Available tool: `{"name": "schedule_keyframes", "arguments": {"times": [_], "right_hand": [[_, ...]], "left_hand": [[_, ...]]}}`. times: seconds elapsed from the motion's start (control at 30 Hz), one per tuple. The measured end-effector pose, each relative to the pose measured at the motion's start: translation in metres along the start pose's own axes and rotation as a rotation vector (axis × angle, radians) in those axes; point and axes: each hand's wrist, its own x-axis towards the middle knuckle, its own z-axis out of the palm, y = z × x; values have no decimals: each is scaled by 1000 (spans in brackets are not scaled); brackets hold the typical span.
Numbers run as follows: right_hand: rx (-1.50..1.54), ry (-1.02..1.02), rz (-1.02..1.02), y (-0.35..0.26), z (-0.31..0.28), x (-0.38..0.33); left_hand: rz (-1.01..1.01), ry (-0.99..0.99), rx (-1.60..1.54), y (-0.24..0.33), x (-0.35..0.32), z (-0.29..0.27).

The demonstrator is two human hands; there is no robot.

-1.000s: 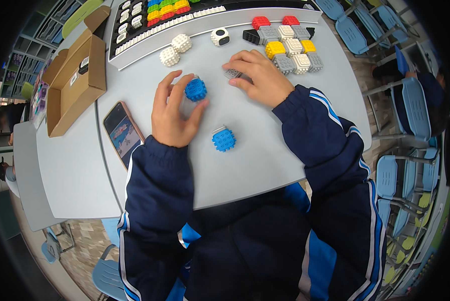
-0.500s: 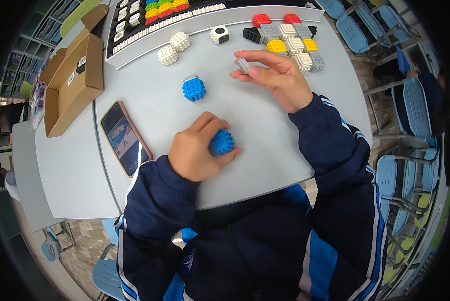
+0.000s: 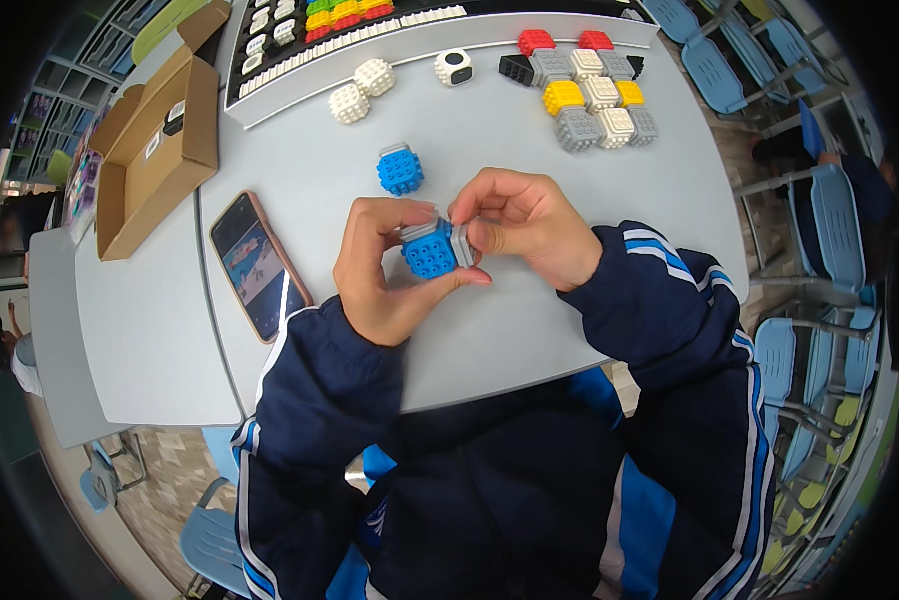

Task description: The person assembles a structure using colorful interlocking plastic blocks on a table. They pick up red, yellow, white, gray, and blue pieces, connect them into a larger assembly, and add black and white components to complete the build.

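Observation:
Between thumb and fingers, my left hand (image 3: pixel 377 275) grips a blue studded cube block (image 3: pixel 431 254) just above the table. A grey plate shows along the cube's far side, partly behind my fingers. My right hand (image 3: pixel 534 228) pinches a flat grey connector plate (image 3: pixel 461 245) and holds it against the cube's right face. Whether it is fully seated I cannot tell. Farther off stands a second blue cube block (image 3: pixel 400 172) with a grey plate on its far side.
Two joined white studded balls (image 3: pixel 349 103) and a white block with a black face (image 3: pixel 454 68) lie farther back. At right is an assembly of coloured blocks (image 3: pixel 599 92). A phone (image 3: pixel 259 265), a cardboard box (image 3: pixel 154 150) and a parts tray (image 3: pixel 369 45) surround the work area.
My right hand came down and left, bringing the grey plate against the blue cube. My left hand turned the cube and raised it slightly, so its grey plate now shows.

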Motion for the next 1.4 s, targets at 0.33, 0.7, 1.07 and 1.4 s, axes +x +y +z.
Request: {"name": "schedule_keyframes", "arguments": {"times": [0.33,0.7,1.07,1.4], "right_hand": [[14,19,17,14,6,1],[198,-132,89,13,8,-3],[-57,-21,-204,14,6,-1],[-242,164,-399,37,28,0]], "left_hand": [[112,29,67,2,2,-2],[48,9,-302,-9,0,6],[-84,-69,-58,4,0,10],[14,60,-54,8,-10,14]]}}
